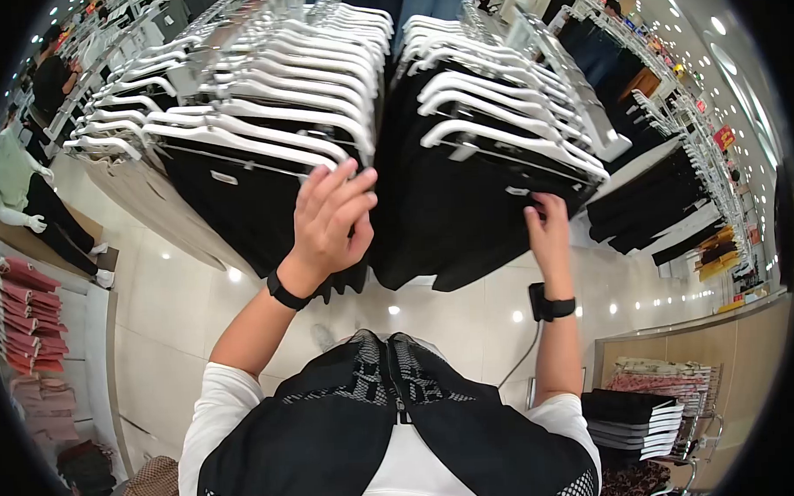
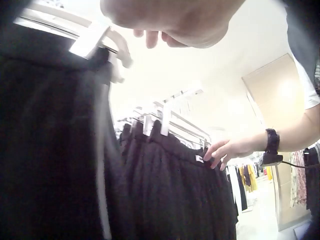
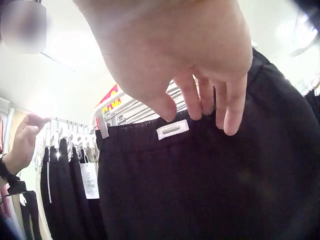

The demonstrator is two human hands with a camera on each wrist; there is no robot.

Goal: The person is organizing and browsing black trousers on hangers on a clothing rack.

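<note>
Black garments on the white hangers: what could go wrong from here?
The right hand is at the waistband, so a tug might loosen the black garment from its clip. The white hangers crowd together; moving one could snag neighbours. A cable runs from the right-wrist device and may catch.

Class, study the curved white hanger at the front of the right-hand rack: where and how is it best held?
Grip the curved white hanger mid-bar, overhand, probably from the front: its long bar lies exposed there, with a black cloth garment hanging below, while other white hangers crowd behind.
</note>
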